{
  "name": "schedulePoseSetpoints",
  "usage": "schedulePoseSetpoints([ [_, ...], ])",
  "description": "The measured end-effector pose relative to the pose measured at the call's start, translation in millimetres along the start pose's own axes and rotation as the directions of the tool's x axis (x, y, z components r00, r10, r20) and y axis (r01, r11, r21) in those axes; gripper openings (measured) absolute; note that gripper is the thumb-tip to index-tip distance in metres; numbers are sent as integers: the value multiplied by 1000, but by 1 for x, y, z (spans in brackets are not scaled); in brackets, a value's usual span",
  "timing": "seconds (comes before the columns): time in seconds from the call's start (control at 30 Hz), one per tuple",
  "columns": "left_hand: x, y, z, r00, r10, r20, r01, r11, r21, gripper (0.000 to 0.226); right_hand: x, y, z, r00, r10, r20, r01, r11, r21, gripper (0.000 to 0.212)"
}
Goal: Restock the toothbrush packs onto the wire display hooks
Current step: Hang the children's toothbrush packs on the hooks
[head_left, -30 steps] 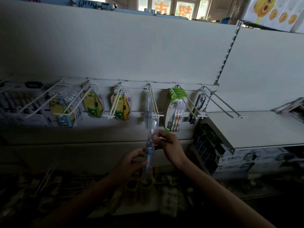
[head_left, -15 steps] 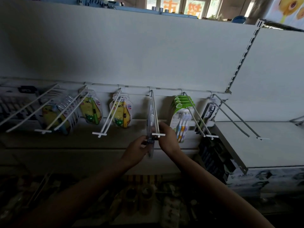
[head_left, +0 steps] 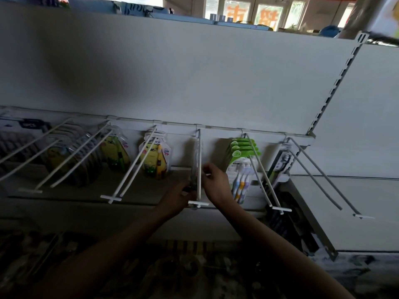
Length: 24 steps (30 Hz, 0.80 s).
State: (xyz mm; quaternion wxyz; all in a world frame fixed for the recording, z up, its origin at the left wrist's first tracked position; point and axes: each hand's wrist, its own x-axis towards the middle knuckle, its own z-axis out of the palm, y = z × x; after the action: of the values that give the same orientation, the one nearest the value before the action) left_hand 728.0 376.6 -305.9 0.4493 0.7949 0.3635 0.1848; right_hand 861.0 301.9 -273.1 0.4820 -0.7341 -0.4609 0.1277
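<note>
Dim shop aisle, lit from windows way at the back, and the stuff down at the bottom edge near me is too dark to make out. Both my arms reach up to the middle wire hook [head_left: 199, 169]. My left hand [head_left: 177, 198] has its fingers curled around the lower end of a clear toothbrush pack [head_left: 193, 167], pinching it just left of the hook's front tip. My right hand [head_left: 214, 184] is on the other side of the wire, fingertips pinched on the pack's upper part, right against the hook. The pack hangs edge-on about halfway along the wire, so I can't tell whether its hole is fully threaded.

Further back, along the rail at the lower edge of the white back panel [head_left: 194, 72], the other hooks carry stock: green-topped packs [head_left: 241, 160] with coloured brushes just right of my right hand, yellow cartoon kids' packs [head_left: 154, 158] to the left, more yellow ones [head_left: 115, 154] beyond, and a thick row of clear packs [head_left: 71, 160] near the left edge. A dark pack [head_left: 280, 162] hangs by the panel's right corner, beside two bare hooks [head_left: 319, 175].
</note>
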Motion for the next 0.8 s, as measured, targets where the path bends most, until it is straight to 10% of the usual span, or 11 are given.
schedulePoseSetpoints([
  [0.3,-26,8,-3,985,142,-99,-126,980,152,35,-24,4,-29,994,-108,20,110,969,-221,31],
  [0.5,-41,16,-17,792,611,3,-518,668,534,38,-64,14,-76,936,-267,229,346,817,-461,36],
  [0.8,-53,61,24,669,694,264,-692,453,562,53,-116,30,-156,905,-297,304,425,624,-656,53],
])
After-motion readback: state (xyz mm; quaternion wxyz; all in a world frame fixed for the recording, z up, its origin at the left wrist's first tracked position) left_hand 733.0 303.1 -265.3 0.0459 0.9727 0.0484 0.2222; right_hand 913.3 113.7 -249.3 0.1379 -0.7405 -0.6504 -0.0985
